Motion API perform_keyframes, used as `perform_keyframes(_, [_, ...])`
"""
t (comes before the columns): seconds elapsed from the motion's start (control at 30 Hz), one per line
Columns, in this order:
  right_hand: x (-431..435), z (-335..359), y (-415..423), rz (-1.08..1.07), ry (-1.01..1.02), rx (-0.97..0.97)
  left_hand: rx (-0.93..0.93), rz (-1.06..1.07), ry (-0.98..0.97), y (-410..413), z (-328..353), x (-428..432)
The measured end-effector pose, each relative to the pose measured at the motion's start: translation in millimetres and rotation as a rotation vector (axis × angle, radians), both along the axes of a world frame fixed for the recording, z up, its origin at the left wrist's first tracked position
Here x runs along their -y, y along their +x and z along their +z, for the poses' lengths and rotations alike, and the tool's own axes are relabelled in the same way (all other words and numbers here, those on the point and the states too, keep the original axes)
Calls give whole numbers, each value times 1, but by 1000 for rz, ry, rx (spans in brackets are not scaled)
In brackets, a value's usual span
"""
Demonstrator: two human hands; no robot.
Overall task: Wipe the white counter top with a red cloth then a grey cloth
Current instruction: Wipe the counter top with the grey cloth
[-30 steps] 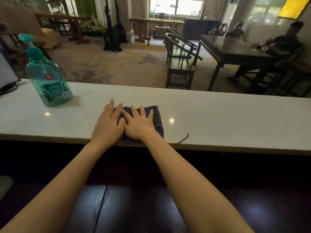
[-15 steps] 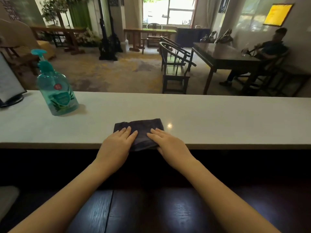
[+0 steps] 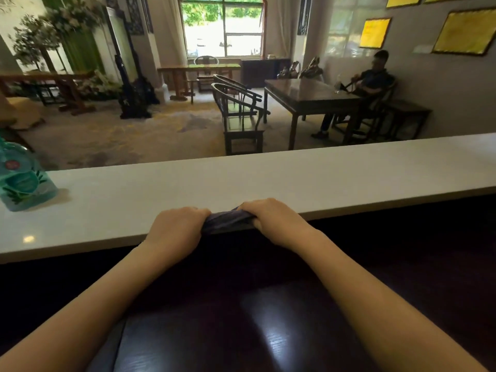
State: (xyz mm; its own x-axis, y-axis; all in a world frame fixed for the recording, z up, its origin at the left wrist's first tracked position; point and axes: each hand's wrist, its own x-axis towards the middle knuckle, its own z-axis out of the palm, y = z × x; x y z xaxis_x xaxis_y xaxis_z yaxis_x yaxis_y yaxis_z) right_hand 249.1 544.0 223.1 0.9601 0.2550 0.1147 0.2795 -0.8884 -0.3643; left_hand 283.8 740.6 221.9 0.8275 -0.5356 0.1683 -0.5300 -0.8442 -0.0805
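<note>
The dark grey cloth (image 3: 226, 220) is bunched at the near edge of the long white counter top (image 3: 268, 178). My left hand (image 3: 175, 229) grips its left end with fingers curled. My right hand (image 3: 271, 216) grips its right end the same way. Only a short strip of cloth shows between the two fists, half hanging over the counter's front edge. No red cloth is in view.
A teal pump bottle of soap (image 3: 21, 181) stands on the counter at the far left. Below the counter lies a dark wooden desk surface (image 3: 241, 331). Beyond the counter are dark chairs (image 3: 241, 116), a table and a seated person (image 3: 370, 84).
Both hands dragged the cloth from the middle of the counter to its near edge, then went from flat on it to clenched around it. The camera tilted up and right.
</note>
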Motion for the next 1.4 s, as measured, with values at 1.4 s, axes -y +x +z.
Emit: perform_keyframes(1.4, [644, -92, -179, -610, 157, -261, -244, -529, -125, -92, -113, 683])
